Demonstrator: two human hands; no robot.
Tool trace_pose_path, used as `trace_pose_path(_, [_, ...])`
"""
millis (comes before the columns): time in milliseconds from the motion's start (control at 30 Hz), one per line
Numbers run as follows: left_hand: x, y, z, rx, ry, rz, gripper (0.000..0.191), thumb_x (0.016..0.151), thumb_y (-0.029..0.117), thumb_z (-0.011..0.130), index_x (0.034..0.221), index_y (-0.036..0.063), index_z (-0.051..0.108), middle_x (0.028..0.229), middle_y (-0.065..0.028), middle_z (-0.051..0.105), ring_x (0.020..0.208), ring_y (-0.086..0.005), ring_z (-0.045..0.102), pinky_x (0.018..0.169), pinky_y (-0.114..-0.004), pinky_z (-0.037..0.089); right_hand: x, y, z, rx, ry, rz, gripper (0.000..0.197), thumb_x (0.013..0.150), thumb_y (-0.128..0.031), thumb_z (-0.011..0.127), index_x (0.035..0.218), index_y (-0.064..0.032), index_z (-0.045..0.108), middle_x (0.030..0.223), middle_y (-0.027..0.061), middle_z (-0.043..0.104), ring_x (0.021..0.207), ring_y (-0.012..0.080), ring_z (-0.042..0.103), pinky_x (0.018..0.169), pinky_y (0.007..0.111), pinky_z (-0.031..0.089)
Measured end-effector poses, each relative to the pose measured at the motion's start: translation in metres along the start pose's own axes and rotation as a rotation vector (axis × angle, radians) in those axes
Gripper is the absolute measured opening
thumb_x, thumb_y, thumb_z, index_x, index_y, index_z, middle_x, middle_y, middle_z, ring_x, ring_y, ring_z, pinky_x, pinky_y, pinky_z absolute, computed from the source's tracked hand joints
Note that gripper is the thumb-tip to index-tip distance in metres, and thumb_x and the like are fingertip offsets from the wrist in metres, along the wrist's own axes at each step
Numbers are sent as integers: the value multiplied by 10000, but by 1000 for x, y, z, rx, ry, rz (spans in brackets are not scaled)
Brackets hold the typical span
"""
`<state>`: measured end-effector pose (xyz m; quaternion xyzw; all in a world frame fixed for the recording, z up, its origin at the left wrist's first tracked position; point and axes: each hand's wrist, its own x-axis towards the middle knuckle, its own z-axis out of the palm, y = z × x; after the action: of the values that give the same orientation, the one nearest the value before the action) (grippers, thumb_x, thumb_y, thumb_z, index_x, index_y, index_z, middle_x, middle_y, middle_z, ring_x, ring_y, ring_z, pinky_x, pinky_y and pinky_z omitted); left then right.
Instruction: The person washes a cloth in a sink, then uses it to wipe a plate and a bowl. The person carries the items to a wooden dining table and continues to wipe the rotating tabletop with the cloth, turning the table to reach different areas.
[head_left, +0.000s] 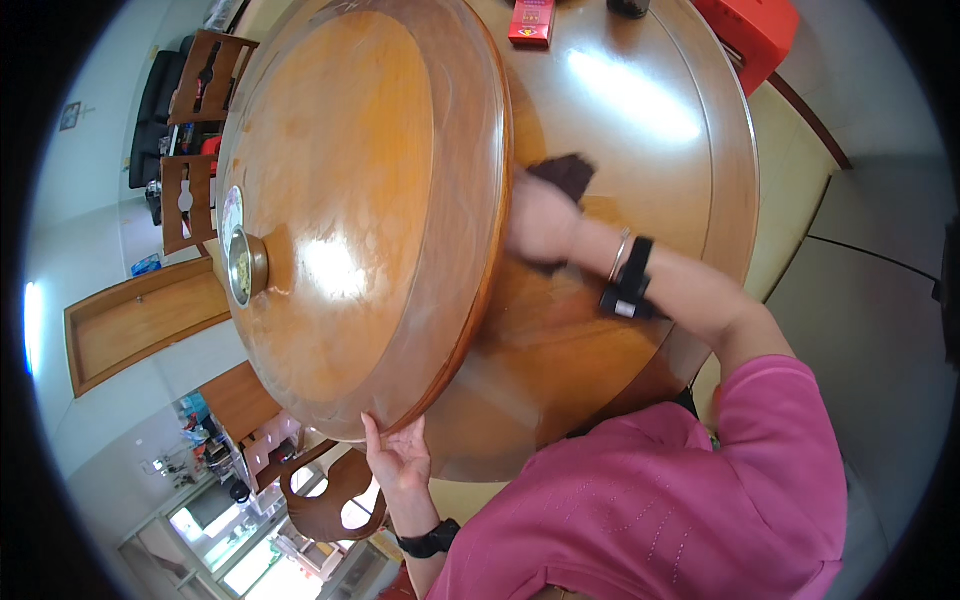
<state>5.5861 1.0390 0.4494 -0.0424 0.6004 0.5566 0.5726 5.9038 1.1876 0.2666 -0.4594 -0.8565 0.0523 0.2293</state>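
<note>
A wooden turntable (360, 210) takes up the left of the round wooden dining table (615, 180). My left hand (401, 454) grips its near rim, thumb on the top side and palm turned up. Beside the turntable's right edge, my right hand (540, 217) presses a dark cloth (570, 176) onto the tabletop. That hand is blurred, and the rim hides its fingertips. On the turntable's far left side stands a metal bowl (259, 266) with pale food in it. A patterned plate or lid (233, 210) shows just behind the bowl.
A red box (532, 22) and a dark cup or jar (628, 7) sit at the table's far side. Beyond it is a red plastic stool (754, 37). Wooden chairs (187, 202) stand at the left, another chair (334, 495) near my left arm. A grey appliance or cabinet (832, 315) stands at right.
</note>
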Motion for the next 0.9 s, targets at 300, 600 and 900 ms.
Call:
trace_pose_path(300, [-14, -11, 24, 6, 27, 39, 433, 914, 302, 589, 1233, 21, 504, 1265, -158, 534, 1186, -308, 512, 1018, -452, 439, 115, 179, 59, -1302, 379, 284, 305, 861, -249, 518, 1051, -37, 627, 1235, 137, 547, 1253, 293, 416, 1061, 443, 292])
trace_pose_path(600, [-25, -11, 37, -16, 109, 7, 398, 919, 300, 579, 1213, 40, 517, 1259, -133, 552, 1158, -290, 543, 964, -476, 484, 119, 84, 124, -231, 7, 200, 290, 852, -206, 520, 1058, -27, 617, 1200, 153, 562, 1200, 308, 453, 1029, 435, 328])
trace_pose_path(900, [-25, -6, 31, -48, 107, -28, 405, 908, 303, 595, 1199, 32, 518, 1236, -125, 572, 1149, -293, 555, 948, -481, 494, 69, -124, 169, 512, -222, 78, 280, 843, -164, 523, 1066, -17, 608, 1166, 169, 577, 1148, 322, 491, 996, 427, 364])
